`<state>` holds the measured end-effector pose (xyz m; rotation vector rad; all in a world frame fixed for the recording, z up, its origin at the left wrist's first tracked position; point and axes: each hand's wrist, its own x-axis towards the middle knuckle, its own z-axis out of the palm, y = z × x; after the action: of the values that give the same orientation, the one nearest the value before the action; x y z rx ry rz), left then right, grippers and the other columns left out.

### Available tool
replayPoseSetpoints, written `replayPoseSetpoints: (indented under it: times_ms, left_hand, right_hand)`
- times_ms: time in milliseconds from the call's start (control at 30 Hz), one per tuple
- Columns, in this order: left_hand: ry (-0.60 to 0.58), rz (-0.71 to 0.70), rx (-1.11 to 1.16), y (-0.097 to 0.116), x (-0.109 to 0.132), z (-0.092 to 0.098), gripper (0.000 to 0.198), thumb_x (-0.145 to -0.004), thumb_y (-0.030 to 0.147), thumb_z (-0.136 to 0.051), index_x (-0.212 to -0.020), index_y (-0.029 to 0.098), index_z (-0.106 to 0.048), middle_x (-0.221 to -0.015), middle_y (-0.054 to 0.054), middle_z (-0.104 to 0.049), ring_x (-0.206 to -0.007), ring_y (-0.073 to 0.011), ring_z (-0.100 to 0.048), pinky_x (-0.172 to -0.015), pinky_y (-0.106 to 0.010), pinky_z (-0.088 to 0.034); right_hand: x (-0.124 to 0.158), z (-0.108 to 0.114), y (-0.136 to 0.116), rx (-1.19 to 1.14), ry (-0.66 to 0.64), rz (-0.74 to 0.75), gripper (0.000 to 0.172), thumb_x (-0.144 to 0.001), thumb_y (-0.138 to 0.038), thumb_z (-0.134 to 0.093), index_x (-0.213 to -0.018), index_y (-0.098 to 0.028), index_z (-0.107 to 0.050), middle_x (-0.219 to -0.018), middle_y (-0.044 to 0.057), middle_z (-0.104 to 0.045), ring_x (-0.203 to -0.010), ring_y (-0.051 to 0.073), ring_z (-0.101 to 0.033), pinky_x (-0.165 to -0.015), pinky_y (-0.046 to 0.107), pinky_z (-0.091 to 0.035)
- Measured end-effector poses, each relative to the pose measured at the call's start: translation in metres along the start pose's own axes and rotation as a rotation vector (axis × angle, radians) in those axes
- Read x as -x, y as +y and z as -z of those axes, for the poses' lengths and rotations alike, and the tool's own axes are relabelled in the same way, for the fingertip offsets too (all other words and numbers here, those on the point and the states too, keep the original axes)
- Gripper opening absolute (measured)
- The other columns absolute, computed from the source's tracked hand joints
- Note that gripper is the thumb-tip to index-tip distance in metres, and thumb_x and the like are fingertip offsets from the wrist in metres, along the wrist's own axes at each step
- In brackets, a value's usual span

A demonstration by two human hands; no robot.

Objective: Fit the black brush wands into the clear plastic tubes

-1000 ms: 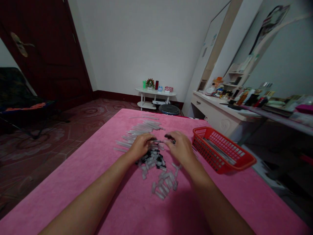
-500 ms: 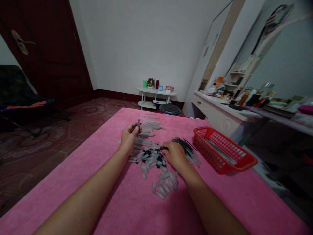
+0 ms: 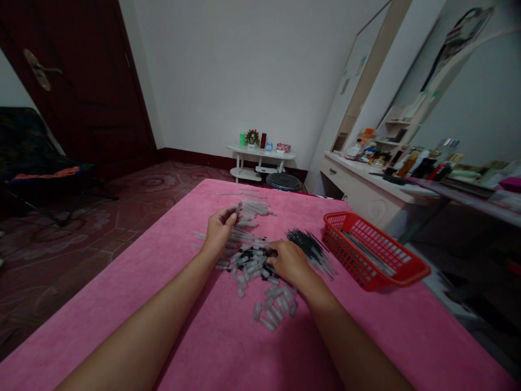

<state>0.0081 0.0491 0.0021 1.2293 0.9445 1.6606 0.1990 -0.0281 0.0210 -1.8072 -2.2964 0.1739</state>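
Nearest, clear caps (image 3: 274,308) are scattered on the pink cloth (image 3: 228,345). Just beyond, the mixed pile of black and clear pieces (image 3: 251,265) is bordered on its right by the curled right hand (image 3: 288,262), the nearer one, whose grip cannot be told; farther off, a slim piece (image 3: 239,207) is pinched in the left hand (image 3: 218,228), by clear tubes (image 3: 257,208) laid crosswise.

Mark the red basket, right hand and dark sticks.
Red basket (image 3: 349,260), head view: outer long wall.
Right hand (image 3: 290,262), head view: back of hand.
Dark sticks (image 3: 308,245), head view: middle of pile.
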Motion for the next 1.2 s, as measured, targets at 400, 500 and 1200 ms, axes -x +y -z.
replayPoseSetpoints:
  times_ms: [400, 500, 1200]
  left_hand:
    - [-0.364, -0.306, -0.55, -0.001, 0.016, -0.009, 0.023, -0.081, 0.015, -0.052, -0.096, 0.016, -0.069, -0.096, -0.006, -0.07, -0.091, -0.0185, -0.063, -0.084, -0.031, -0.048]
    - [-0.46, -0.364, -0.598, -0.002, 0.018, -0.009, 0.024, -0.083, 0.015, -0.051, -0.1, 0.017, -0.068, -0.097, -0.007, -0.069, -0.093, -0.0189, -0.062, -0.085, -0.032, -0.047]
    - [-0.599, -0.462, -0.794, 0.004, 0.025, -0.013, 0.026, -0.082, 0.01, -0.051, -0.1, 0.019, -0.068, -0.098, -0.008, -0.068, -0.094, -0.0202, -0.061, -0.083, -0.031, -0.046]
  right_hand:
    - [-0.014, 0.002, 0.012, -0.599, 0.227, -0.103, 0.008, -0.066, -0.021, -0.063, -0.068, -0.014, -0.066, -0.068, 0.005, -0.069, -0.062, 0.015, -0.061, -0.058, 0.022, -0.043]
    - [-0.016, 0.002, 0.012, -0.831, 0.303, -0.096, 0.011, -0.063, -0.025, -0.064, -0.066, -0.014, -0.063, -0.064, 0.004, -0.066, -0.058, 0.015, -0.059, -0.056, 0.024, -0.044]
    - [-0.015, 0.003, 0.017, -0.51, 0.438, -0.001, 0.006, -0.07, -0.024, -0.063, -0.071, -0.018, -0.067, -0.069, 0.003, -0.068, -0.061, 0.015, -0.059, -0.059, 0.024, -0.04]
